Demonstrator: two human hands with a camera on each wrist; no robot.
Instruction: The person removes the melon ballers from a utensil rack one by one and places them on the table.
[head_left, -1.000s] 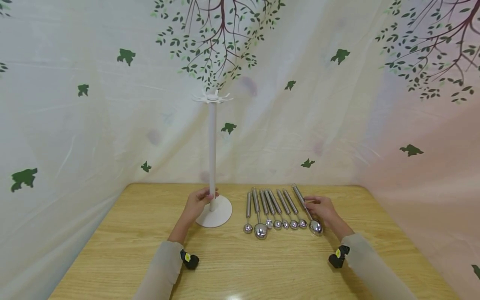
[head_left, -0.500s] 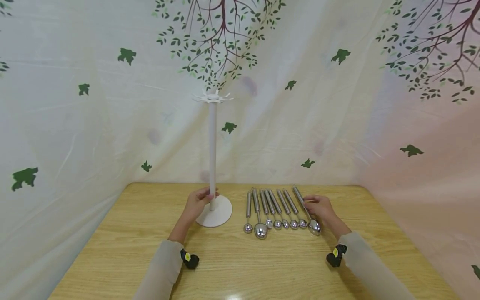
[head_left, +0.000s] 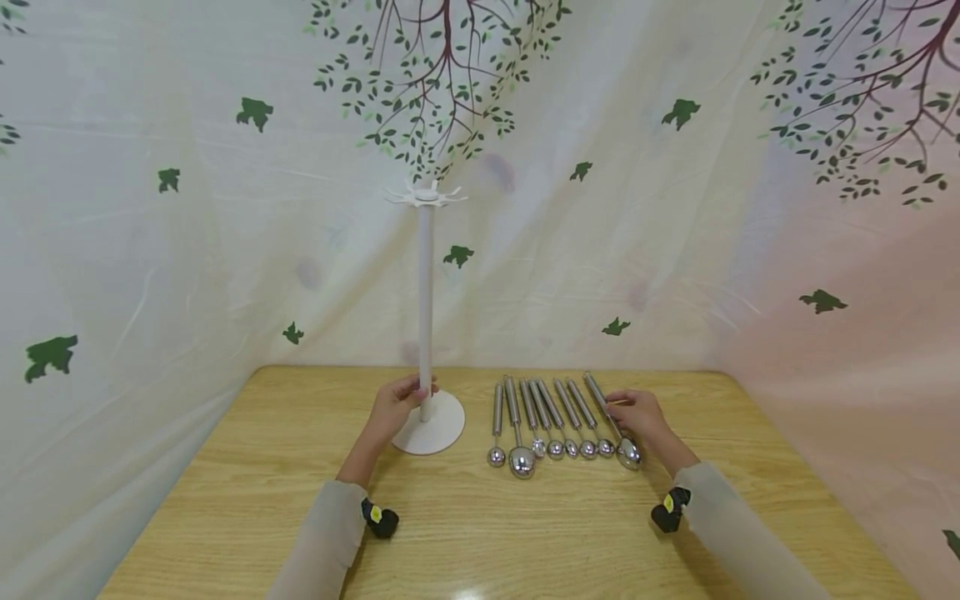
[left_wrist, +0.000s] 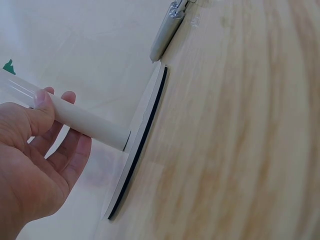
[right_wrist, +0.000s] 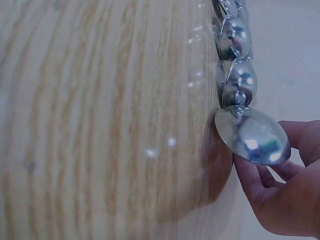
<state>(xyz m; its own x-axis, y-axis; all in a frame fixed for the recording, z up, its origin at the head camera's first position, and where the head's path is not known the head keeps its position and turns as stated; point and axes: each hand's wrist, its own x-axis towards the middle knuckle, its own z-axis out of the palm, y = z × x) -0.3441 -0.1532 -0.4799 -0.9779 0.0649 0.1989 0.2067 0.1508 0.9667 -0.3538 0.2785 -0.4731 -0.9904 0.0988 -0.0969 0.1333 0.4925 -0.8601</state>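
Observation:
My left hand point(head_left: 395, 407) grips the lower post of a tall white stand point(head_left: 425, 292), thumb in front and fingers curled round behind it. The stand is upright on its round base, with hooks spread at its top. My right hand point(head_left: 641, 417) pinches the handle of a long metal scoop point(head_left: 629, 453) with an oval bowl, the rightmost of a row. In the right wrist view its shiny bowl point(right_wrist: 255, 137) lies bowl-back up close to the table, and hides part of the thumb and fingers behind it.
Left of the held scoop, several metal scoops lie side by side, handles to the back: small round ones point(head_left: 588, 450) and a larger oval one point(head_left: 522, 462). The wooden table point(head_left: 480, 533) ends at a leaf-printed cloth backdrop point(head_left: 525, 292).
My right hand and the scoop it holds have shifted slightly left, toward the row. My left hand and the stand have stayed where they were.

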